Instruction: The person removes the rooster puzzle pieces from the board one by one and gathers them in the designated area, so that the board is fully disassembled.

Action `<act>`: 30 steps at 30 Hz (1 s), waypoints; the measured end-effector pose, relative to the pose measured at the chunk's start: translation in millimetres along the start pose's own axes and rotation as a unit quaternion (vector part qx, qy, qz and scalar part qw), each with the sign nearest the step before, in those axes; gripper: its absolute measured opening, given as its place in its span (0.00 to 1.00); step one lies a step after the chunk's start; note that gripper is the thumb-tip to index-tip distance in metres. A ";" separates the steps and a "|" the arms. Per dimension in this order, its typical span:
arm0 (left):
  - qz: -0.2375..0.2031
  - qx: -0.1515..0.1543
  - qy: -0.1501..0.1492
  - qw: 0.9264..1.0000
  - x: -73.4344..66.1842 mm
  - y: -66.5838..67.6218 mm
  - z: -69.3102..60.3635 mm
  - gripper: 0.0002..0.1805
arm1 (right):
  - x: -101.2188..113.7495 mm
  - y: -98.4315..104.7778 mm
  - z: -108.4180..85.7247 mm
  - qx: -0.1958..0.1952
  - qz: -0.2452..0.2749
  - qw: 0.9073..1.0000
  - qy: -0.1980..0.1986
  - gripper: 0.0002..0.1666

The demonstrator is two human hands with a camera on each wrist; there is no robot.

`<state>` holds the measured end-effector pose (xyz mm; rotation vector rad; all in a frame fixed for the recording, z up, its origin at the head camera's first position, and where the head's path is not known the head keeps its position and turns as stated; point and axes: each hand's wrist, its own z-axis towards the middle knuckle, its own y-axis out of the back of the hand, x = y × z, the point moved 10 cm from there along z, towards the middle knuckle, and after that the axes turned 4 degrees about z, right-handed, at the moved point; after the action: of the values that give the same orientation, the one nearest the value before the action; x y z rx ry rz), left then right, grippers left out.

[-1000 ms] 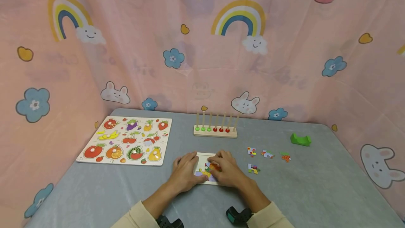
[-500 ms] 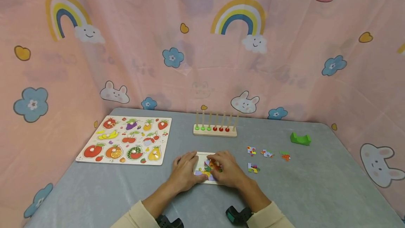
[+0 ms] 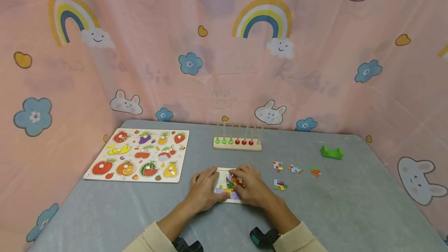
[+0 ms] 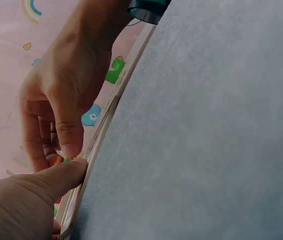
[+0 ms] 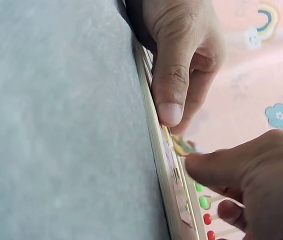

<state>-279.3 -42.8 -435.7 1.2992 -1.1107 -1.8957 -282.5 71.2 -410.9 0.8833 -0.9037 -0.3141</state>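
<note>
"Where's the white rectangular puzzle tray?"

"On the grey desk. The left hand grips its side; the right hand pinches a small multicoloured jigsaw piece over it."

"And the faint marks on the pink curtain?"

"Too blurred to read."

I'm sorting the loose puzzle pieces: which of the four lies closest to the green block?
The orange-and-green piece, rightmost of the row of three, is nearest the green block; the other three pieces lie farther left.
</note>
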 end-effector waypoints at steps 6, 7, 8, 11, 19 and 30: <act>0.001 -0.003 -0.001 1.000 0.9 -0.5 -0.3 0.42 | 3.5 12.6 0.6 -0.010 0.026 1.000 -0.008 0.25; 0.001 -0.004 -0.001 1.000 1.0 -0.8 -0.1 0.42 | 4.1 15.1 0.4 -0.012 0.031 0.999 -0.008 0.25; 0.001 -0.004 -0.001 1.000 1.0 -1.0 0.1 0.42 | 5.1 17.8 0.1 -0.015 0.035 0.999 -0.006 0.25; 0.001 -0.003 0.000 1.000 1.2 -1.3 0.5 0.43 | 6.9 26.8 -1.7 -0.023 0.045 0.999 -0.004 0.25; -0.004 -0.004 -0.001 1.000 1.5 -1.5 0.6 0.43 | 4.5 52.3 -9.0 -0.060 0.046 0.997 -0.015 0.27; -0.017 -0.008 0.002 1.000 2.8 -2.3 0.9 0.44 | -1.8 74.7 -28.2 -0.085 0.028 0.996 -0.007 0.27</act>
<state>-281.2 -43.7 -438.8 1.3194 -1.0763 -1.9222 -269.8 133.4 -362.5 0.6978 -0.8985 -0.3439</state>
